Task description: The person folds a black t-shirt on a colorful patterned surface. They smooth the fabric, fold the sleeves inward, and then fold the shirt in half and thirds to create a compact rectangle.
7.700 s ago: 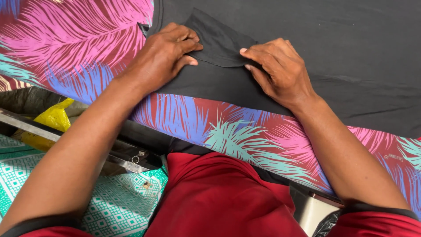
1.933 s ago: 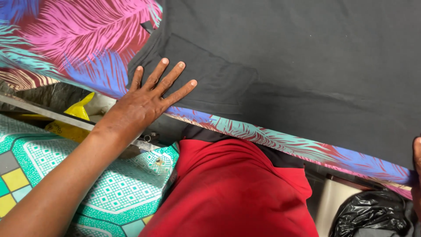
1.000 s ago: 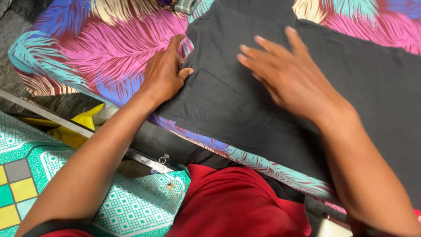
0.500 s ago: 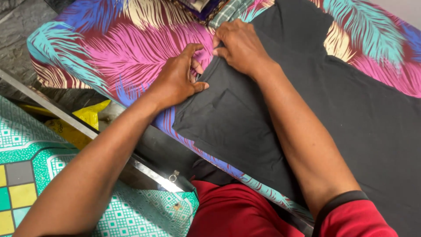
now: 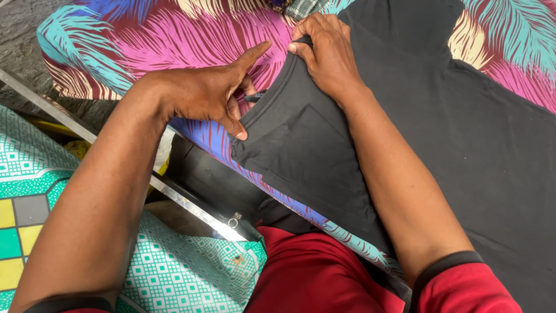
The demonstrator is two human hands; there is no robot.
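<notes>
A black garment (image 5: 463, 127) lies spread over a board covered in cloth with pink, blue and teal feather print (image 5: 145, 35). My right hand (image 5: 325, 49) pinches the garment's left edge near the top and lifts it slightly. At that same edge, lower down, my left hand (image 5: 214, 93) grips the cloth between thumb and fingers, its index finger pointing toward the right hand. A square patch like a pocket (image 5: 307, 133) shows on the black cloth just below both hands.
A metal bar (image 5: 174, 197) runs under the board's near edge. Below lie a teal and white patterned cloth (image 5: 174, 272) and my red garment (image 5: 324, 278). A yellow object (image 5: 75, 148) sits under the bar, and a checked cloth (image 5: 304, 7) lies at the top.
Both hands moved from pressing flat on the black garment to its left edge. They now pinch that edge, and the right hand has raised it a little.
</notes>
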